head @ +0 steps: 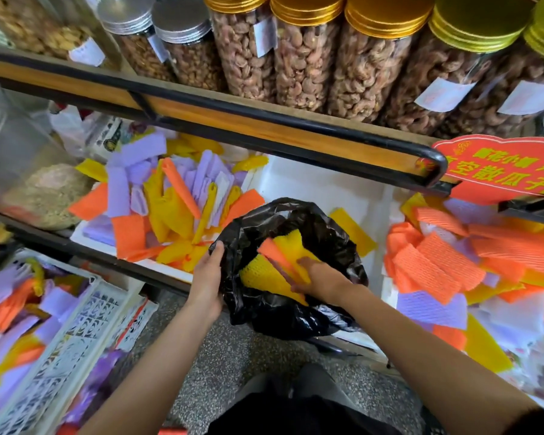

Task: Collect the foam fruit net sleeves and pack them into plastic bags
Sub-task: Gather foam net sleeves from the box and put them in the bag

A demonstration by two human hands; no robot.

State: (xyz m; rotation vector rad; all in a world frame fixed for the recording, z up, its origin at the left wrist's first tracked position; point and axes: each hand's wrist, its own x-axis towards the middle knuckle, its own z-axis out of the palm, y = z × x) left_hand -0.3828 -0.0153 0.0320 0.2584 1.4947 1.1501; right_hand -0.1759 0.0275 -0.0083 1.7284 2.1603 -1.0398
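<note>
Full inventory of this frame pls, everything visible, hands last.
black plastic bag: one, black, centre, mouth open
sleeves in bag: several, yellow and orange, inside the bag
left sleeve pile: many, purple, yellow, orange, in white foam box
right sleeve pile: many, mostly orange, some purple and yellow, right
basket: one, white, lower left, holding mixed sleeves
nut jars: seven lidded, five gold lids, two silver, top shelf
sign: one, red with yellow lettering, right
left hand: grips the bag's rim
right hand: inside the bag on the sleeves; grip unclear
</note>
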